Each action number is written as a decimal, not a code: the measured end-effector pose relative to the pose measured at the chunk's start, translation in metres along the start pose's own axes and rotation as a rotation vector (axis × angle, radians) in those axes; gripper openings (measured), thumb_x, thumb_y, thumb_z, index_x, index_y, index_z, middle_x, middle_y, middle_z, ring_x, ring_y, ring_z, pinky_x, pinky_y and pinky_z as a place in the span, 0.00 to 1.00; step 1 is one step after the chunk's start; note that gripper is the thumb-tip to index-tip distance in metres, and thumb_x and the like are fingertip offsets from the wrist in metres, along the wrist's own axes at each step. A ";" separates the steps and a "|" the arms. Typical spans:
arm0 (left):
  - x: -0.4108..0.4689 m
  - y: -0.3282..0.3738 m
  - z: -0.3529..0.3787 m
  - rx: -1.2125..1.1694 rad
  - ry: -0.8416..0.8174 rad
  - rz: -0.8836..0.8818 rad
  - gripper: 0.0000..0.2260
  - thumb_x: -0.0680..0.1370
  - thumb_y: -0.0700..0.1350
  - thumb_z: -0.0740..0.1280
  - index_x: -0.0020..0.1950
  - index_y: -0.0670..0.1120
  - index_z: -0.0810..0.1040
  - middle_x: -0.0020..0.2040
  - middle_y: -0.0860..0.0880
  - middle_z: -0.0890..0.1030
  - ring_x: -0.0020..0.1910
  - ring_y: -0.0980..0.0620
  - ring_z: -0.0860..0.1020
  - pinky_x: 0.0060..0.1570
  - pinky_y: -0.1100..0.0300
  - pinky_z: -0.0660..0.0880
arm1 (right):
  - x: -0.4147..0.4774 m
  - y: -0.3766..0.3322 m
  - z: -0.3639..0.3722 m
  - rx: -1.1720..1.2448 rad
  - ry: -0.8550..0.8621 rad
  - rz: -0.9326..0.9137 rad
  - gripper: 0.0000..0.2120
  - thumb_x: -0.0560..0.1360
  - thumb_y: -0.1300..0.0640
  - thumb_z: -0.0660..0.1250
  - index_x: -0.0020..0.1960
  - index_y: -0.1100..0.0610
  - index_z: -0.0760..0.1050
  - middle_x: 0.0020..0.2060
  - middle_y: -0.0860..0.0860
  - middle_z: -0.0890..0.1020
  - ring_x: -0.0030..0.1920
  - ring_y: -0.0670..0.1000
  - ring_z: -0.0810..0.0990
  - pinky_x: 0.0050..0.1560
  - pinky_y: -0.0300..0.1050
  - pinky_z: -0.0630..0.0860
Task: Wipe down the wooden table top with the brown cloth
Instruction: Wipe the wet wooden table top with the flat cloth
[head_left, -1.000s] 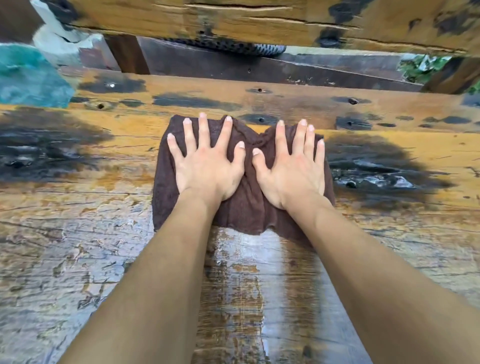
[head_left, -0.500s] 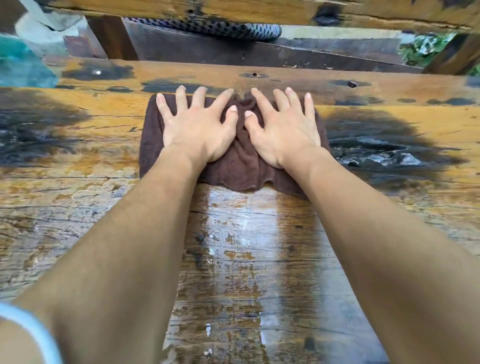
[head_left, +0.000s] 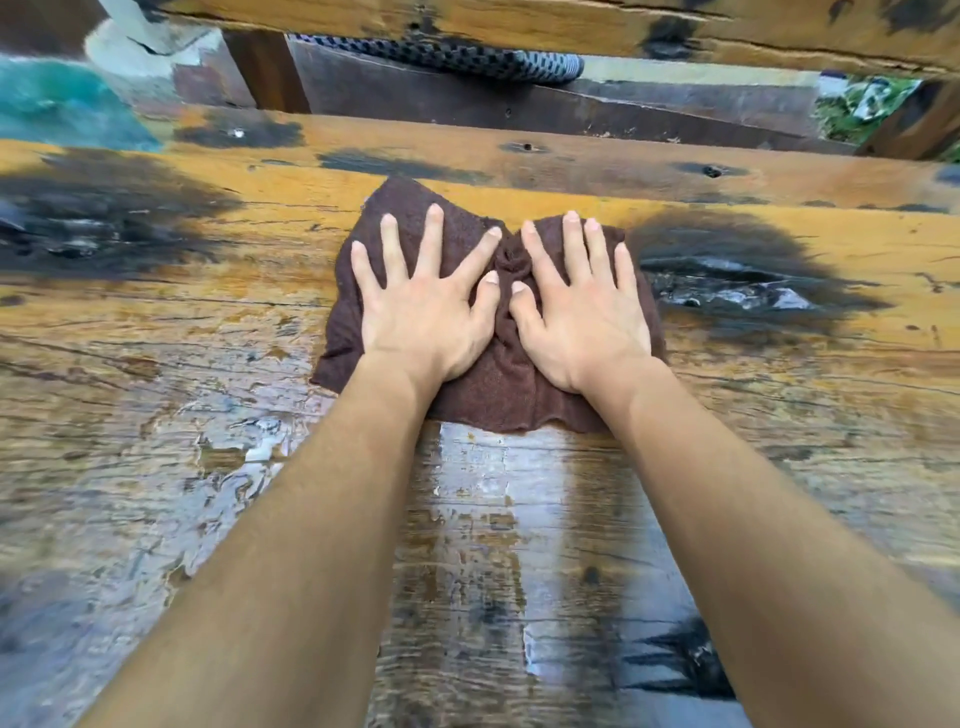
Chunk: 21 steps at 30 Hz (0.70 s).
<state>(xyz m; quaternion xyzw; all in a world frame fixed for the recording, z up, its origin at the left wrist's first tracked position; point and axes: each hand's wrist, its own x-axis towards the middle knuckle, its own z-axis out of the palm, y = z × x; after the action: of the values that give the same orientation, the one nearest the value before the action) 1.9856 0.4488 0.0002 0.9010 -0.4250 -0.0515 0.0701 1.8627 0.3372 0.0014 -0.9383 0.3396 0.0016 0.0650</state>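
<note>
A brown cloth (head_left: 498, 384) lies spread on the worn wooden table top (head_left: 182, 395), a little beyond the middle. My left hand (head_left: 426, 306) presses flat on its left half with the fingers straight and spread. My right hand (head_left: 582, 312) presses flat on its right half the same way. The two thumbs nearly meet over a bunched fold in the cloth's centre. A wet, shiny streak runs across the wood from the cloth's near edge toward me, between my forearms.
Dark burnt-looking patches (head_left: 737, 280) mark the table right and left of the cloth. Beyond the far edge run a wooden bench plank (head_left: 519, 98) and a thick beam (head_left: 519, 21). A patterned item (head_left: 441, 57) lies beyond. Something teal (head_left: 57, 104) sits far left.
Both hands pushed the cloth away toward the far edge, then drew it back toward me. The wet streak on the wood in front of the cloth is now visible.
</note>
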 end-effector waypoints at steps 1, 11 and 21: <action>-0.012 0.000 0.001 0.000 0.001 -0.018 0.24 0.84 0.64 0.45 0.81 0.72 0.45 0.86 0.50 0.42 0.83 0.34 0.38 0.77 0.30 0.38 | -0.011 -0.002 0.001 -0.003 -0.008 0.003 0.35 0.80 0.38 0.40 0.86 0.46 0.42 0.85 0.58 0.43 0.84 0.57 0.40 0.82 0.61 0.38; -0.141 -0.011 0.008 -0.017 0.005 -0.099 0.28 0.82 0.67 0.41 0.81 0.70 0.37 0.86 0.49 0.42 0.83 0.34 0.40 0.78 0.30 0.40 | -0.131 -0.014 0.009 0.014 -0.041 0.024 0.37 0.81 0.35 0.40 0.86 0.48 0.42 0.85 0.58 0.42 0.84 0.57 0.38 0.82 0.59 0.37; -0.288 -0.015 0.008 0.008 -0.080 -0.143 0.28 0.80 0.71 0.38 0.80 0.72 0.38 0.86 0.48 0.38 0.82 0.34 0.37 0.77 0.30 0.38 | -0.280 -0.021 0.016 0.067 -0.066 0.052 0.37 0.81 0.32 0.39 0.86 0.47 0.43 0.85 0.58 0.41 0.84 0.57 0.37 0.82 0.60 0.38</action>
<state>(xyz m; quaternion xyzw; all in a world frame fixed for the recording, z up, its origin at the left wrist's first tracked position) 1.8130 0.6801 -0.0007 0.9266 -0.3621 -0.0908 0.0453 1.6612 0.5331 0.0009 -0.9259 0.3614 0.0229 0.1077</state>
